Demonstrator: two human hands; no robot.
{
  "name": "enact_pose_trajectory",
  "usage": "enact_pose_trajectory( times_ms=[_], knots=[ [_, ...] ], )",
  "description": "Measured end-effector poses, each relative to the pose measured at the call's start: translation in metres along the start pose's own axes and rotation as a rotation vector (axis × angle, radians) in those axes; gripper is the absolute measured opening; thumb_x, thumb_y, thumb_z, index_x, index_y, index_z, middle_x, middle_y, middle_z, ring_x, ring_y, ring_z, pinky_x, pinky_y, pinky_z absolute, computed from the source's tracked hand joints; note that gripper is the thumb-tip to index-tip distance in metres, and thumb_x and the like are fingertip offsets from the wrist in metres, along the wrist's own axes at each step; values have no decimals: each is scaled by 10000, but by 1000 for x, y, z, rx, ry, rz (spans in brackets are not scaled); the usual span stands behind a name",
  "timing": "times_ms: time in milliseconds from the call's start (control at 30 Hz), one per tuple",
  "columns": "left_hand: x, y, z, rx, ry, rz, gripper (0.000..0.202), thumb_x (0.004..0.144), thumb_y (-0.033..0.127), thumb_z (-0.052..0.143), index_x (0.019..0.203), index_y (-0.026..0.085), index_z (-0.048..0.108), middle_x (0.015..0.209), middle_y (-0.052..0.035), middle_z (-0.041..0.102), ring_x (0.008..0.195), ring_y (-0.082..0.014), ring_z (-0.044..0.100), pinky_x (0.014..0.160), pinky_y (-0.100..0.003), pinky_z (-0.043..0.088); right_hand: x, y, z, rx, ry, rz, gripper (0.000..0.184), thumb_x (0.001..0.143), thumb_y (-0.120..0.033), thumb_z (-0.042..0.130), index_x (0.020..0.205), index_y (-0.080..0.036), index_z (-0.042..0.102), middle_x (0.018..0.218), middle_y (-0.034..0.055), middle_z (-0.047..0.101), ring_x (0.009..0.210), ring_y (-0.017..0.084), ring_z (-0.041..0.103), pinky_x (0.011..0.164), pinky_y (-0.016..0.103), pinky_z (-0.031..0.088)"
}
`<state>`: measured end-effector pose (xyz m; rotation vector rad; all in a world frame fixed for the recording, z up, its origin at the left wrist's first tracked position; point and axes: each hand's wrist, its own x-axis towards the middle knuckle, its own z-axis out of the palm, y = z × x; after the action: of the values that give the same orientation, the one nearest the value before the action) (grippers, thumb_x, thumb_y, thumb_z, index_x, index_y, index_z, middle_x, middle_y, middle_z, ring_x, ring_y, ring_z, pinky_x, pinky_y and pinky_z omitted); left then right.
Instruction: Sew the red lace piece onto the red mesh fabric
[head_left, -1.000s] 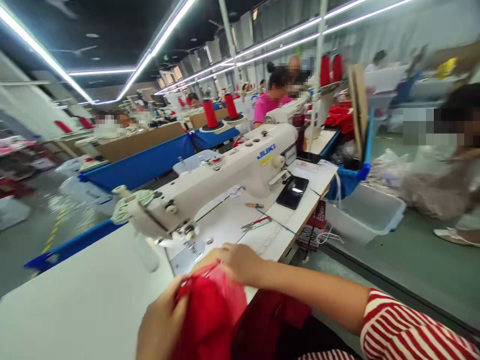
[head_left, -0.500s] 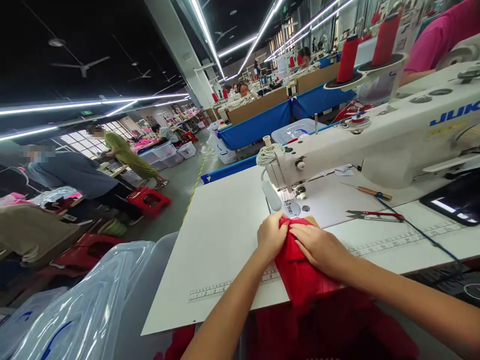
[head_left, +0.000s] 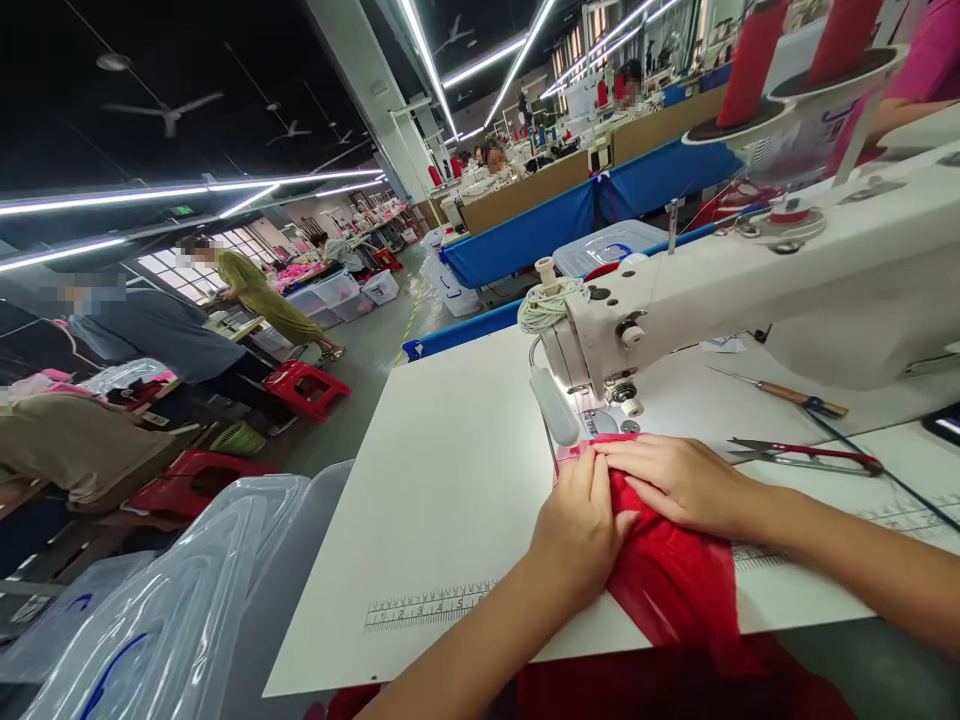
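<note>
Beyond the lidded plastic box [head_left: 180, 560] at the far left, the white table [head_left: 442, 450] stretches to the left hand [head_left: 574, 530], whose fingers press together on the red fabric [head_left: 686, 565]; whether they pinch it I cannot tell. The fabric lies at the table's front, its far edge just before the needle plate [head_left: 602, 424] of the sewing machine [head_left: 697, 310], the rest draping over the near edge. Both hands' fingertips are close to the needle area, so a finger guiding the cloth too far could be pricked. The hanging part might drag the layers askew if the hold is light. The right hand [head_left: 671, 480] lies flattened on the cloth, fingers nearly straight (any grip beneath is hidden). Farther right, the snips [head_left: 817, 458] lie near its wrist, points toward it; a backward sweep could meet them, or snag the cord [head_left: 844, 437] running from the wooden-handled awl [head_left: 787, 393].
</note>
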<state>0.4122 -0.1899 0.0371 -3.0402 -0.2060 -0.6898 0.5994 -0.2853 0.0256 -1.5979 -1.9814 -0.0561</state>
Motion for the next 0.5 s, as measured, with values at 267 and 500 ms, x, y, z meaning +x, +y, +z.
enact_pose_trajectory(
  times_ms=[267, 500],
  knots=[
    [8, -17, -3, 121, -149, 9, 563, 1059, 549, 417, 1118, 52, 673, 1174, -193, 691, 917, -273, 652, 785, -391, 591, -3, 6, 2, -115, 59, -99, 410, 936, -95, 422, 1249, -137, 684, 1284, 98, 725, 1122, 236, 710, 970, 407, 610],
    [8, -17, -1, 94, 56, 22, 644, 1081, 552, 328, 1263, 26, 652, 1149, -172, 702, 924, -264, 633, 770, -358, 563, -4, 5, 5, -149, 130, -80, 419, 926, -72, 429, 1249, -140, 687, 1248, 76, 740, 1065, 227, 701, 919, 379, 622]
  ],
)
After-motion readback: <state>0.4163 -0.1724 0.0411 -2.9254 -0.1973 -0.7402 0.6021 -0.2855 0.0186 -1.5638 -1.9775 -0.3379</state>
